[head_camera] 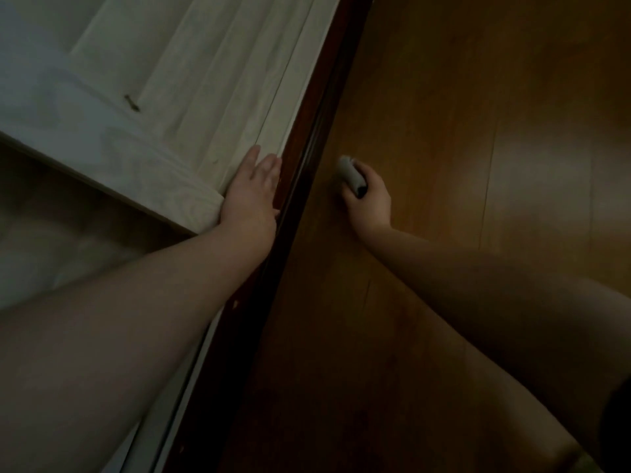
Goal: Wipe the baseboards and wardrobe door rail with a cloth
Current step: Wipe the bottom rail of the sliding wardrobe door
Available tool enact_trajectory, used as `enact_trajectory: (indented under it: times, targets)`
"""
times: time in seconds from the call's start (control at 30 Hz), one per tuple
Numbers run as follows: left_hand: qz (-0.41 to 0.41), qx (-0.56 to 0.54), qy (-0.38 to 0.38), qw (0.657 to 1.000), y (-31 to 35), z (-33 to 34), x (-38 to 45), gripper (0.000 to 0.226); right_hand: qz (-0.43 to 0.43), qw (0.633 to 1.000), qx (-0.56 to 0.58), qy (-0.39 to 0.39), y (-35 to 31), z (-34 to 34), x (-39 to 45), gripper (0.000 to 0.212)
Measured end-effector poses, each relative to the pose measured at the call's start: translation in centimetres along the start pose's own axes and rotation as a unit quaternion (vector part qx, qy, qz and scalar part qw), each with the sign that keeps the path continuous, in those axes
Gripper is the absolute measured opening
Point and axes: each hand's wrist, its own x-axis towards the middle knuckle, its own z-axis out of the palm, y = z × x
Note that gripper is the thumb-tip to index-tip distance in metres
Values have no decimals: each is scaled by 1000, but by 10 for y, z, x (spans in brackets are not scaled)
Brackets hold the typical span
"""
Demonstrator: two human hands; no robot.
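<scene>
A dark brown door rail (309,138) runs diagonally from the top centre down to the bottom left, between a white wardrobe door (191,97) and the wooden floor. My left hand (254,196) lies flat with straight fingers against the lower edge of the white door, right beside the rail. My right hand (368,201) is on the floor just right of the rail and grips a rolled grey cloth (350,174), whose end sticks out past my fingers toward the rail.
Orange-brown wooden floor (478,114) fills the right half, with a pale glare patch at the right. The white door's open edge leaves a dim gap at the left (68,216). A small dark mark (132,103) sits on the door panel. The scene is dimly lit.
</scene>
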Motion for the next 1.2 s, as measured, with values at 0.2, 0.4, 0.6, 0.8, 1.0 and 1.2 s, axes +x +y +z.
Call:
enact_trajectory:
  times: [0.2,0.4,0.6,0.8,1.0,1.2]
  targets:
    - [3,-6,3,1000,3,2,5,71,-39,998,-48,29,-16,11,75,55]
    - [5,-15,3,1000,3,2,2,72,-80,986,-143,-16,-24,15,126,60]
    - [13,-22,-5,1000,2,2,5,71,-53,991,-117,-47,-21,23,123,62]
    - [7,-44,-13,999,3,-3,5,66,-65,993,-96,-24,-3,54,44,65]
    - [24,-44,-26,998,-9,-12,11,66,-41,995,-63,-70,5,65,-35,70]
    - [29,-69,-46,996,-16,-22,27,68,-29,994,-42,-100,8,64,-51,72]
